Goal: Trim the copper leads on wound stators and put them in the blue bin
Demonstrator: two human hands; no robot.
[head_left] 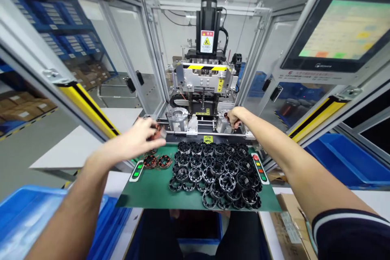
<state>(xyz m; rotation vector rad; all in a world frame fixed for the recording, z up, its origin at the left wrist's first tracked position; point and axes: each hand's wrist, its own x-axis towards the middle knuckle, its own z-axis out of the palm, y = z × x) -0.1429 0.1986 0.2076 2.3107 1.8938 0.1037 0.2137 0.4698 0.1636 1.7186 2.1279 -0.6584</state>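
Note:
My left hand, smeared by motion, is closed round a copper-wound stator above the left end of the green table. My right hand has its fingers curled at the top of the right metal fixture, gripping a second wound stator seated there; its fingertips are partly hidden. The left metal fixture stands between my hands. Below my left hand lie wound stators with copper coils. Black-and-silver stator cores without windings are stacked in rows on the table.
The green table carries a green-button panel at left and a coloured-button panel at right. Behind the fixtures rises the winding machine. Yellow-black posts flank both arms. A touchscreen hangs upper right; blue bins stand at the sides.

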